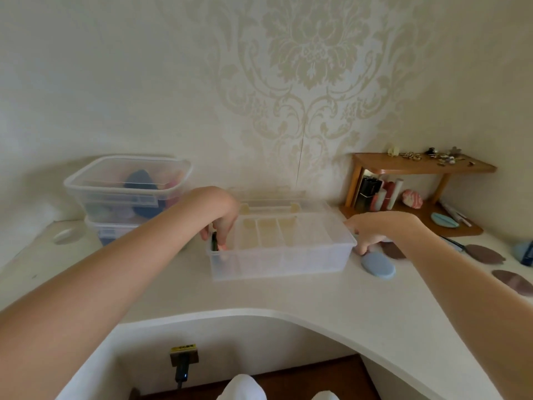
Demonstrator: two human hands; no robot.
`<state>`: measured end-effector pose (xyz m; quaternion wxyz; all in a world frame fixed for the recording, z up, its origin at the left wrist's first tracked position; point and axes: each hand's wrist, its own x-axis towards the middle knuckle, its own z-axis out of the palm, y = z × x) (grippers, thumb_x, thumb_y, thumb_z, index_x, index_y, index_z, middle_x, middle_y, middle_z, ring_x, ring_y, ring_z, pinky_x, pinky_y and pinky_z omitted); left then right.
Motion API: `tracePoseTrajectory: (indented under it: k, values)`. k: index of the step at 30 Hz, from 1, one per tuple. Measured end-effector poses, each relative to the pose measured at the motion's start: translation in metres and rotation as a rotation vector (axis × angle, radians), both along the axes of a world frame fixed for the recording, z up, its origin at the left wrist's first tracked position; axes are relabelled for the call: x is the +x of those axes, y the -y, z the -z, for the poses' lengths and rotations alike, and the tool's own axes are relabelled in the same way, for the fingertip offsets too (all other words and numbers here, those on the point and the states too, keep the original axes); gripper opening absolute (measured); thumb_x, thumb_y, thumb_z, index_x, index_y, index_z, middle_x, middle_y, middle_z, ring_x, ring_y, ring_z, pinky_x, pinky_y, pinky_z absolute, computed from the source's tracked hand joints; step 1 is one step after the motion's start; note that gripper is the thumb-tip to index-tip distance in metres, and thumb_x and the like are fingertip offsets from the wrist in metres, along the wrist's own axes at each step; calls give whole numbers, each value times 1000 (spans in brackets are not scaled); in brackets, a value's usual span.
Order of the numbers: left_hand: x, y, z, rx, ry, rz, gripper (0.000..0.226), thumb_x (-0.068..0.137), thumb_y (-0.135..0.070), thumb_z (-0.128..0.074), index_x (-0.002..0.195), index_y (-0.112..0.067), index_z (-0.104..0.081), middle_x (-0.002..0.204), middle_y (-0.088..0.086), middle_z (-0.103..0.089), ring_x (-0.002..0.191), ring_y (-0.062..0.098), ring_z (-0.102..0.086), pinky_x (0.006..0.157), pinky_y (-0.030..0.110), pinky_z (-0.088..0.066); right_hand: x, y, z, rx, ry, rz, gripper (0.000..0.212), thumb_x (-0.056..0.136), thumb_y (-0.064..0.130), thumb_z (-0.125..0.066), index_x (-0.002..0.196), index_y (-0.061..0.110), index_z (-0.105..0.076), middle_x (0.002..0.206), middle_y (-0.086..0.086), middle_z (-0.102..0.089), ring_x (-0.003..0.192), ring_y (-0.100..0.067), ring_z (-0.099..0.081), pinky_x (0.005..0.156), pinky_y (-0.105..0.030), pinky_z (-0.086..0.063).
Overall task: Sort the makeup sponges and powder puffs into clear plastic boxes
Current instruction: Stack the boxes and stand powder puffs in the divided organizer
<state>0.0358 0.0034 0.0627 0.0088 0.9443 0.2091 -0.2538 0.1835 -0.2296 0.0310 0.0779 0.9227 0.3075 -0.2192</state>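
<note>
Nearest the camera: dark plug [182,368] under the worktop [259,295] edge, with a yellow label on its socket, text too blurred to read.

Both arms reach out over the white worktop. Blue oval powder puff [377,265] lies flat just in front of the right hand [375,230], beside the right end of the open clear box [281,249]. Right hand grip: fingers curled down at the box's right corner, fingertips near the puff; cannot tell whether they hold anything. Brown leaf-shaped puffs [484,253] lie flat to the right of that hand, one partly hidden behind it, one closer to the worktop edge.

Left hand [220,219] is at the box's left end, fingers dipping inside, grip pinched on a thin dark item [214,241]; what it is, too small to tell. Box is translucent, with ribbed dividers along its floor and its lid up behind.

Left of the left hand: two stacked clear boxes [127,189], top one holding a dark blue teardrop sponge [141,180] and pinkish ones; contents below are blurred.

Far right, beyond the right hand: wooden shelf [418,166] with small trinkets on top, bottles below. No legible writing.
</note>
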Motion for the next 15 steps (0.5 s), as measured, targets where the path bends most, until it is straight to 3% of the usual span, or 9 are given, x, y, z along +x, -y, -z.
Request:
tracePoseTrajectory:
  k: [2,5,7,11,13,15]
  values:
    - [4,11,0,0,29,42,31,82,-15,-70,108,-3,-61,101,14,-59,53,15,-52,56,23,-47,-5,17,1,-44,14,50,57,75,0,-61,129,12,-49,123,-18,-61,113,-35,-58,98,-41,-47]
    - [9,28,-1,-50,76,85,27,83,-14,-69,107,-4,-61,85,7,-56,44,11,-54,49,18,-45,-10,42,4,-100,75,139,64,76,1,-67,135,13,-44,126,-10,-58,111,-26,-56,91,-29,-45]
    - [14,39,1,-91,126,118,29,83,-15,-69,108,-4,-60,77,3,-56,43,8,-54,47,17,-44,-10,55,1,-112,132,160,66,76,3,-69,137,15,-45,129,-6,-55,114,-24,-53,92,-28,-46]
    - [24,53,7,-219,262,132,21,82,-12,-69,101,-5,-63,68,0,-57,35,3,-54,47,14,-45,-15,68,-24,101,339,192,31,90,11,-53,120,18,-56,115,-5,-57,98,-24,-56,78,-26,-46]
    - [26,55,9,-261,321,133,20,82,-11,-68,99,-3,-64,71,2,-60,27,0,-51,47,14,-46,-23,66,-37,189,592,203,26,95,13,-48,120,15,-53,114,-11,-59,95,-27,-58,73,-29,-44]
    - [26,55,10,-286,363,121,21,83,-11,-67,100,-1,-65,77,5,-62,29,1,-52,47,15,-47,-34,56,-48,388,726,178,28,96,10,-46,123,14,-47,103,-13,-63,81,-26,-60,64,-31,-48]
